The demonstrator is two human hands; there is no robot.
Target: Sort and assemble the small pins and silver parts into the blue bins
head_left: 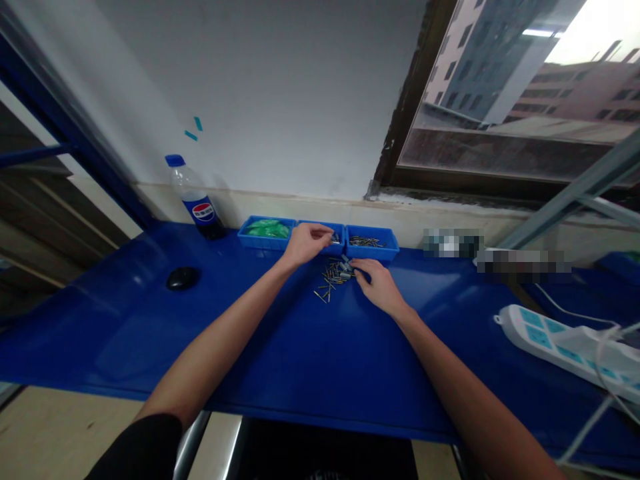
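Three blue bins stand in a row against the wall. Green packets fill the left bin; thin metal pieces lie in the right bin. Over the middle bin is my left hand, its thumb and fingers pinched together on something too small to make out. In front of the bins lies a loose pile of thin metal pieces with a few grey blocks. My right hand reaches its curled fingertips to the pile's right edge; what they hold, if anything, is hidden.
A Pepsi bottle stands at the back left, with a black mouse in front of it. On the right lie a white power strip and cables. Blurred items sit at the back right of the blue table.
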